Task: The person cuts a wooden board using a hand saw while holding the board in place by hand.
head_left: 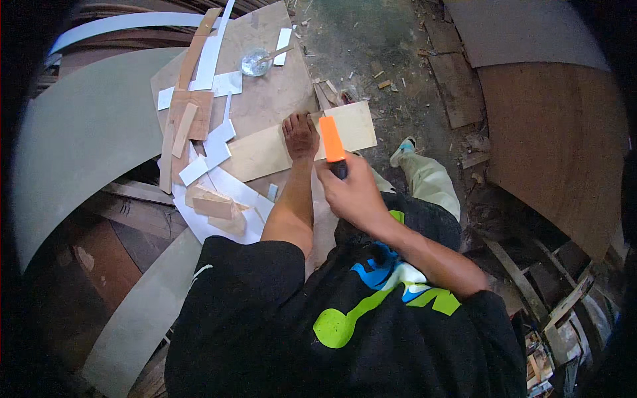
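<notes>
A pale wooden board (pixel 259 154) lies slantwise across the near part of the worktable. My left hand (pixel 300 136) presses on it from above, its fingers bent at the board's far edge. Just to the right, my right hand (pixel 355 189) is closed round the black grip of an orange tool (pixel 332 139). The tool's orange part is long and flat-sided and points away from me over the board; its exact kind cannot be made out. The board's right end sticks out past the table edge.
White strips (pixel 211 63), brown wood strips (pixel 184 129) and offcuts (pixel 215 207) litter the table's left side. Farther back stands a clear round container (pixel 255 62) with a stick across it. Large sheets lean at left (pixel 99 132) and right (pixel 551 146). Scraps dot the dark floor (pixel 371 40).
</notes>
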Demonstrator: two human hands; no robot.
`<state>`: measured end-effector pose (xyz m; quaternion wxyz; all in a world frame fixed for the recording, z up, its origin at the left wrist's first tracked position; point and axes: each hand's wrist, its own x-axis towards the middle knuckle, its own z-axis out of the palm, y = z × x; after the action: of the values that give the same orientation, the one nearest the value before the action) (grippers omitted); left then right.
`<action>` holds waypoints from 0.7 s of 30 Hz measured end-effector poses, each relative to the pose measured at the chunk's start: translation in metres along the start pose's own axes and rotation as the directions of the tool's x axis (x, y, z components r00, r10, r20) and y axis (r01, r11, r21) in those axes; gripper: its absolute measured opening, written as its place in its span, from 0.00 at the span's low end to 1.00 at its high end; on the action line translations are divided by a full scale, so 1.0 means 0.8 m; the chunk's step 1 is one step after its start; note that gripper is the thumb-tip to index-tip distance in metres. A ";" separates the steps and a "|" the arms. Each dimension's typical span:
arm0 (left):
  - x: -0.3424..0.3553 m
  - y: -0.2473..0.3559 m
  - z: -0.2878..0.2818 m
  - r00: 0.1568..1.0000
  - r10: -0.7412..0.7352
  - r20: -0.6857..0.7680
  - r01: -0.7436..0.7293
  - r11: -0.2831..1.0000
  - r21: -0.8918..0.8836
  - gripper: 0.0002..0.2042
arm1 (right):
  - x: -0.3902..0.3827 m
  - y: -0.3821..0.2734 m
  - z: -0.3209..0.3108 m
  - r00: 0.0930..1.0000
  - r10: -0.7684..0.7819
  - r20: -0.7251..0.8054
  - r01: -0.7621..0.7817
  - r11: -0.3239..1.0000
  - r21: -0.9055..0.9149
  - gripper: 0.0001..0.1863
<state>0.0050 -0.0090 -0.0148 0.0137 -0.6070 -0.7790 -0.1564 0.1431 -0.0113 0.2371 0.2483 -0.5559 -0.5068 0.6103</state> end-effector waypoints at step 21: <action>-0.002 -0.003 0.003 0.995 0.021 0.094 -0.037 0.985 0.171 0.08 | 0.027 0.010 -0.002 0.988 0.150 0.017 -0.151 0.988 0.033 0.12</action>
<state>0.0037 -0.0105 -0.0178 0.0327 -0.6213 -0.7806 -0.0602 0.1411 0.0050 0.2208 0.2073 -0.5838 -0.4546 0.6399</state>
